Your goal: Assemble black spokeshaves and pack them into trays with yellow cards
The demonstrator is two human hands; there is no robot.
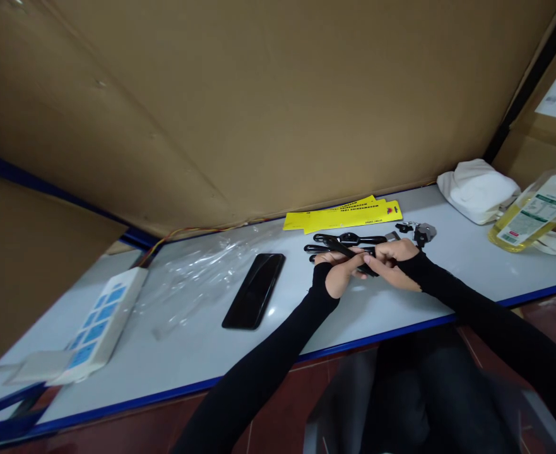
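Note:
Both my hands meet over a black long-handled tool (pixel 348 241) that lies on the pale table (pixel 401 302). My left hand (pixel 340 272), in a black sleeve with a thumb hole, curls its fingers around the tool's black handles. My right hand (pixel 394 260) presses on the same handles from the right, fingers touching those of the left. The tool's grey metal head (pixel 422 232) pokes out beyond my right hand. Yellow packaging cards (pixel 344 215) lie just behind the tool.
A black phone (pixel 255 290) lies left of my hands, beside crumpled clear plastic (pixel 202 272). A white power strip with blue buttons (pixel 98 325) sits far left. At right are a white cloth (pixel 479 189) and a bottle of yellow liquid (pixel 531 217). Cardboard walls (pixel 259 107) stand behind.

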